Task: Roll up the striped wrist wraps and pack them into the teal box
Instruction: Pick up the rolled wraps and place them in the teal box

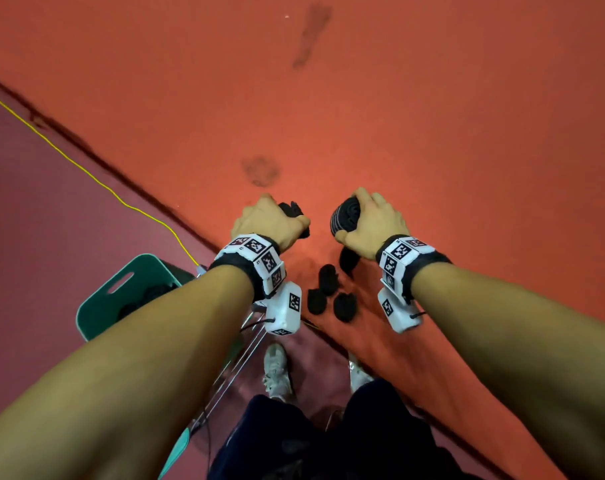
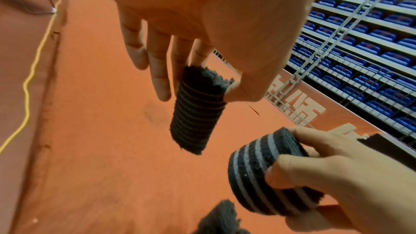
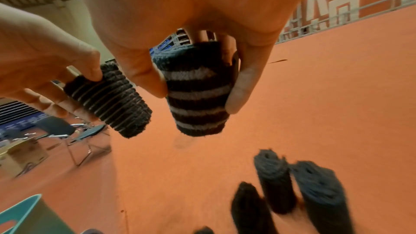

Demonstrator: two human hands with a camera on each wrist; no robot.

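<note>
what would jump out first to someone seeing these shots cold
Two hands held out over the orange floor, each with a rolled striped wrap: the left hand pinches a thin-striped roll, the right hand grips a fatter wide-striped roll. Below them three more dark rolls lie together on the floor, and the teal box sits at lower left.

Three rolled wraps [image 1: 332,299] lie on the floor [image 1: 432,133], box [image 1: 121,292] to their left.
</note>
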